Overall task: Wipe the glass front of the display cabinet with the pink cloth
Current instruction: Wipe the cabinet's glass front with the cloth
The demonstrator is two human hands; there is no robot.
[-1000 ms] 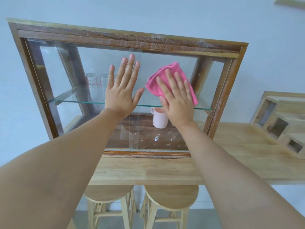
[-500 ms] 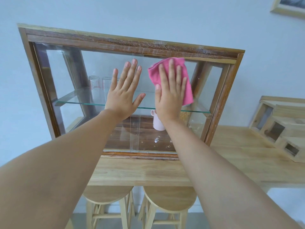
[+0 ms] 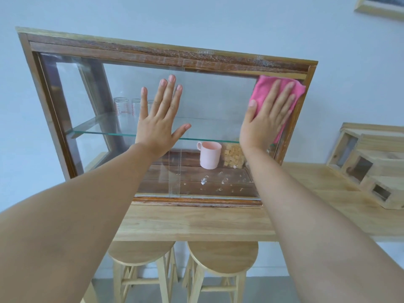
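A wooden display cabinet (image 3: 166,52) with a glass front (image 3: 214,95) stands on a wooden counter. My left hand (image 3: 160,123) lies flat on the glass near the middle, fingers spread, holding nothing. My right hand (image 3: 265,119) presses the pink cloth (image 3: 263,86) flat against the glass at the upper right corner, close to the frame. The cloth shows above and to the right of my fingers. Inside, a pink mug (image 3: 209,155) and a clear bag of snacks (image 3: 234,156) sit on the lower level, below a glass shelf (image 3: 105,130).
Clear measuring glasses (image 3: 122,110) stand on the glass shelf at the left. A wooden box unit (image 3: 371,162) sits on the counter (image 3: 196,221) at the right. Two wooden stools (image 3: 220,256) stand under the counter. A picture frame (image 3: 380,5) hangs at the top right.
My right hand has slid the pink cloth from the middle of the glass up and right to the top right corner. My left hand stays flat on the glass.
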